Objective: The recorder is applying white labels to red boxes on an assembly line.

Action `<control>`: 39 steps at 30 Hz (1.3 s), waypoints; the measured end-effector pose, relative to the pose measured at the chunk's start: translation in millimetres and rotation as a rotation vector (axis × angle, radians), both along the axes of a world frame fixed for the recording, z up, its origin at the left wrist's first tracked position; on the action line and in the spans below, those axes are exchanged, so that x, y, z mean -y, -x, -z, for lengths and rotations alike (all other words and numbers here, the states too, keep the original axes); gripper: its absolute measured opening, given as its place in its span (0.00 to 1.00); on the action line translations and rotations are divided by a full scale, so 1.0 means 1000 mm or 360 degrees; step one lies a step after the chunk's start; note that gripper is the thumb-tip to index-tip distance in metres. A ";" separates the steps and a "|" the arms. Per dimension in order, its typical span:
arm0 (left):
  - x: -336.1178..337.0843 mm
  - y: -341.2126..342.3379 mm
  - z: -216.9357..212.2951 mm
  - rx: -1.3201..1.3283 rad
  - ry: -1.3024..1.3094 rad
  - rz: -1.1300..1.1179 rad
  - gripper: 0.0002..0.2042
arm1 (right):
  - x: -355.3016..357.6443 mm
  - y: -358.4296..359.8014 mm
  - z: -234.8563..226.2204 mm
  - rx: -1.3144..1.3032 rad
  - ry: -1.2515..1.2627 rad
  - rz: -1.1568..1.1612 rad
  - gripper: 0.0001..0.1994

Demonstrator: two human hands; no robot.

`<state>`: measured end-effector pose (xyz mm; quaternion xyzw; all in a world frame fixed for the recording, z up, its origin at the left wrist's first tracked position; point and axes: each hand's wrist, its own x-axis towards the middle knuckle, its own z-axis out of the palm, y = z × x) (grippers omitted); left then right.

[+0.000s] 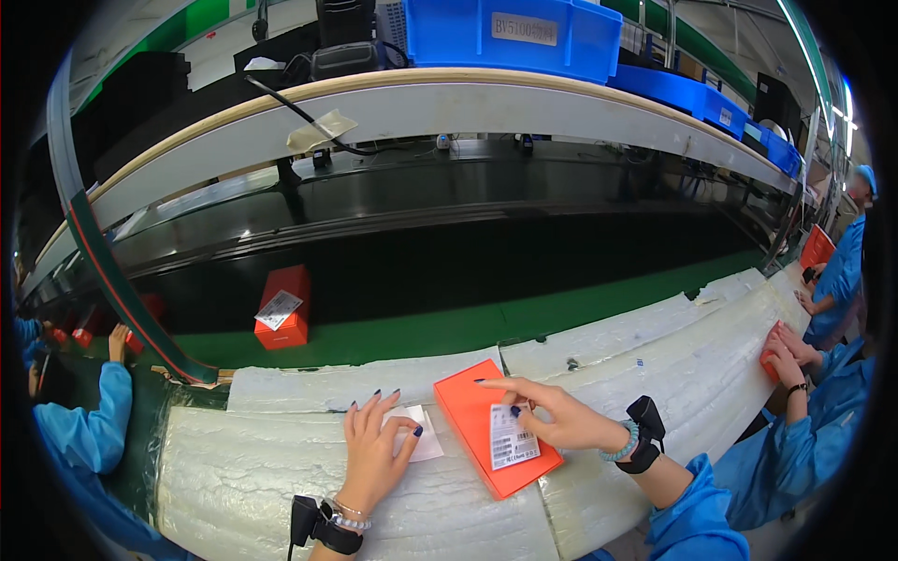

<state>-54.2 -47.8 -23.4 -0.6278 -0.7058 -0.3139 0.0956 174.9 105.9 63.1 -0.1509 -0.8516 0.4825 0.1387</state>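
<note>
An orange-red box (pixel 477 411) lies flat and slightly turned on the padded white worktop. Over its right part is a white printed label (pixel 513 441). My right hand (pixel 557 413) pinches the label's upper edge with bent fingers, while its forefinger stretches out across the box. Whether the label touches the lid all over, I cannot tell. Left of the box, my left hand (pixel 374 453) has thumb and forefinger brought together at a white paper slip (pixel 426 445); its other fingers are raised and spread. Both my wrists carry black strapped devices and bracelets.
Another orange-red box (pixel 285 304) with a white label sits on the green and black conveyor (pixel 412 332) ahead. Above runs a shelf (pixel 449 101) with blue bins (pixel 524 37). Co-workers in blue handle red boxes at both sides; a green post (pixel 112 280) stands left.
</note>
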 end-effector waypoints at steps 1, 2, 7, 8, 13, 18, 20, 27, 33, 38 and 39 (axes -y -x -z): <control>-0.001 -0.005 -0.009 -0.0011 -0.0080 0.0000 0.05 | 0.000 0.000 0.000 0.0014 -0.0028 -0.0052 0.30; 0.001 -0.010 -0.016 -0.0021 -0.0160 -0.0001 0.05 | -0.001 -0.001 0.001 0.0017 -0.0027 -0.0036 0.30; 0.016 -0.028 -0.021 -0.0187 -0.0249 0.0420 0.11 | -0.002 0.000 0.006 0.0235 -0.0036 -0.0197 0.24; 0.017 -0.031 -0.018 -0.0228 -0.0294 0.0584 0.13 | 0.000 0.000 0.004 0.0292 0.0002 -0.0183 0.23; 0.021 -0.039 -0.013 -0.0414 -0.0304 0.0747 0.16 | 0.003 0.001 0.007 0.0278 -0.0107 -0.0160 0.22; 0.022 -0.040 -0.015 -0.0419 -0.0224 0.0764 0.17 | 0.001 0.000 0.011 0.0215 -0.0136 -0.0152 0.22; 0.023 -0.041 -0.016 -0.0423 -0.0204 0.0771 0.18 | 0.002 -0.001 0.010 0.0228 -0.0103 -0.0146 0.22; 0.022 -0.045 -0.019 -0.0303 -0.0118 0.0866 0.19 | 0.000 -0.001 0.013 0.0251 -0.0166 -0.0166 0.22; 0.020 -0.046 -0.016 -0.0307 -0.0104 0.0853 0.16 | 0.001 0.002 0.010 0.0265 -0.0138 -0.0158 0.22; 0.014 -0.046 -0.019 -0.0273 -0.0128 0.0920 0.16 | 0.014 0.000 0.039 0.0050 -0.0903 -0.0180 0.24; 0.014 -0.046 -0.017 -0.0248 -0.0126 0.0931 0.15 | 0.024 0.001 0.036 0.0044 -0.0906 -0.0189 0.24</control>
